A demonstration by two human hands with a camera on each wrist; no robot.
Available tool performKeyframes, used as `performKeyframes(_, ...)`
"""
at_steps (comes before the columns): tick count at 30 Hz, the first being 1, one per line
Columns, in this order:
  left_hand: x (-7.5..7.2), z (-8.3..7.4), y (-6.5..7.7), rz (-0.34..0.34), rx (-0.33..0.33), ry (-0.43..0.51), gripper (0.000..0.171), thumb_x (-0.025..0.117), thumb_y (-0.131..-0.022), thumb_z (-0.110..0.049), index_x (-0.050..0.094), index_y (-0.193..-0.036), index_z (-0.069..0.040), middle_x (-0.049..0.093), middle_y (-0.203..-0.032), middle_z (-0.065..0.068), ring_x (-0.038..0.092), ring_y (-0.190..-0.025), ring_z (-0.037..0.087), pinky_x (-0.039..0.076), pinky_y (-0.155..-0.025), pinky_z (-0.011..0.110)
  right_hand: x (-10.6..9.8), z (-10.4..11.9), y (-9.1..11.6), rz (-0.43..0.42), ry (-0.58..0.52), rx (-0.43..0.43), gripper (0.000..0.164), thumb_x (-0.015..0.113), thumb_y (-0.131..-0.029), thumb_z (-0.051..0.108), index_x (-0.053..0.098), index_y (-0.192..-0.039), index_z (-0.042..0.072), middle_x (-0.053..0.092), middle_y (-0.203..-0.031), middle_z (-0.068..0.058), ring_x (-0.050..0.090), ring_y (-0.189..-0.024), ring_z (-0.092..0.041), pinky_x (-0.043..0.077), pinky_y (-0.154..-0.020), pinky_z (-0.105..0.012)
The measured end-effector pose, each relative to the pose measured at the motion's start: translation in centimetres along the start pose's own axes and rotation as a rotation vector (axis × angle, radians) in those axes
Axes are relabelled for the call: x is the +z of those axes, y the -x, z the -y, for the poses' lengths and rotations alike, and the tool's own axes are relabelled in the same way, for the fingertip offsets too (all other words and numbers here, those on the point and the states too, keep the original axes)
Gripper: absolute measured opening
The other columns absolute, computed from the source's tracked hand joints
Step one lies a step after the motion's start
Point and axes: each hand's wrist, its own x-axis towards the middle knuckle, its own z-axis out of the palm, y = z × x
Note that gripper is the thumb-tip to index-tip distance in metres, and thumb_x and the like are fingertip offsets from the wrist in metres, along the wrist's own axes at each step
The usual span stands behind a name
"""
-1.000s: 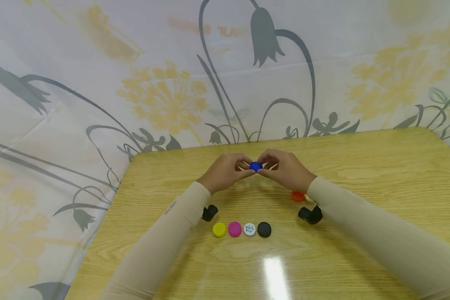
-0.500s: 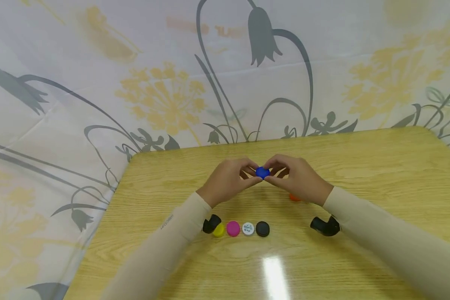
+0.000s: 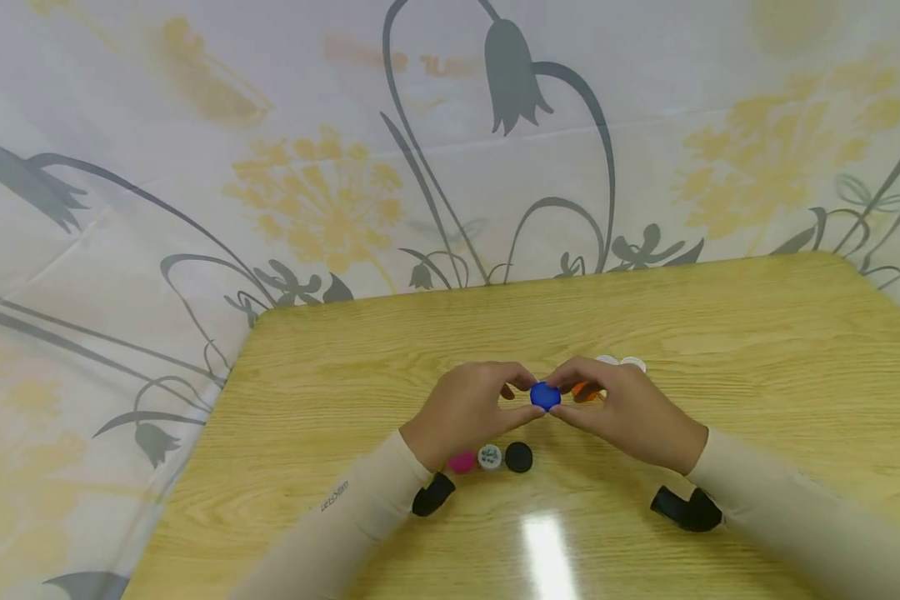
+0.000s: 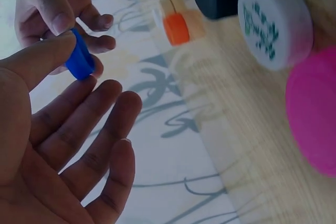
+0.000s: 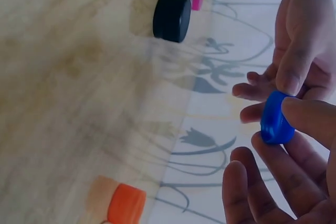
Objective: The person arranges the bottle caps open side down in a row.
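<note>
A round blue bottle cap (image 3: pixel 545 396) is held between both hands above the table. My left hand (image 3: pixel 474 406) pinches its left edge between thumb and fingertips, and my right hand (image 3: pixel 630 410) pinches the right edge the same way. Seen from the left wrist, the blue cap (image 4: pixel 80 56) stands on edge between the two thumbs and forefingers. In the right wrist view the remaining fingers of both hands spread loosely away from the blue cap (image 5: pixel 277 118). Under the right hand lies an orange cap (image 3: pixel 585 392), partly hidden by its fingers.
In a row on the wooden table (image 3: pixel 390 333) sit a black cap (image 3: pixel 519 457), a white printed cap (image 3: pixel 490 456) and a pink cap (image 3: pixel 462 462); the left wrist covers most of a yellow one. White caps (image 3: pixel 633 364) lie beyond the right hand. A flowered cloth (image 3: pixel 435 150) hangs behind.
Both hands have come nearer with the blue cap and shifted slightly right, keeping their pinch. The left wrist now covers the yellow cap, and the white caps beyond the right hand have come into sight.
</note>
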Motion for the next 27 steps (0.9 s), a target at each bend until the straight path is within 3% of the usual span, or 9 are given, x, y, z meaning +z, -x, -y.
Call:
performKeyframes(3,0.5,-0.4,0.5,-0.001,0.017,-0.030,0.031,0.073,-0.091,-0.040,0.073,-0.111,-0.017,0.076,-0.105,-0.006,0.070,-0.087,0.006,0.051,-0.074,0.017,0.3,0.1,0.8,-0.007,0.000,-0.026,0.017,0.075,-0.091,0.017,0.069,-0.106,0.022,0.073,-0.104,0.012,0.066,-0.093,-0.004,0.056,-0.079,-0.027)
performKeyframes(9,1.4,-0.8,1.3,-0.038,0.059,-0.106,0.030,0.076,-0.088,-0.042,0.076,-0.106,-0.018,0.077,-0.098,-0.010,0.071,-0.088,0.003,0.048,-0.085,0.031,1.0,0.0,1.8,-0.015,-0.030,-0.093,0.023,0.079,-0.086,0.010,0.069,-0.104,0.021,0.071,-0.102,0.013,0.065,-0.091,-0.001,0.057,-0.076,-0.027)
performKeyframes(11,1.7,-0.9,1.4,-0.032,0.071,-0.105,0.029,0.077,-0.088,-0.040,0.076,-0.105,-0.017,0.078,-0.097,-0.008,0.072,-0.087,0.004,0.051,-0.085,0.028,1.2,-0.1,2.0,-0.002,-0.037,-0.097,0.023,0.079,-0.086,0.010,0.069,-0.104,0.021,0.070,-0.101,0.013,0.065,-0.091,-0.001,0.056,-0.075,-0.027)
performKeyframes(16,2.2,-0.9,1.6,0.009,0.086,-0.098,0.029,0.077,-0.088,-0.039,0.076,-0.105,-0.015,0.077,-0.099,-0.007,0.071,-0.083,0.004,0.054,-0.077,0.020,1.5,-0.5,2.4,0.058,-0.061,-0.072,0.020,0.077,-0.088,0.013,0.068,-0.104,0.020,0.071,-0.101,0.011,0.065,-0.090,-0.003,0.057,-0.075,-0.027)
performKeyframes(27,3.4,-0.8,1.9,0.029,0.075,-0.152,0.028,0.077,-0.086,-0.044,0.075,-0.103,-0.021,0.076,-0.098,-0.012,0.068,-0.085,0.000,0.053,-0.085,0.036,2.0,-1.3,2.6,0.164,-0.105,0.018,0.020,0.078,-0.087,0.010,0.069,-0.102,0.018,0.071,-0.100,0.007,0.067,-0.088,-0.003,0.058,-0.075,-0.025)
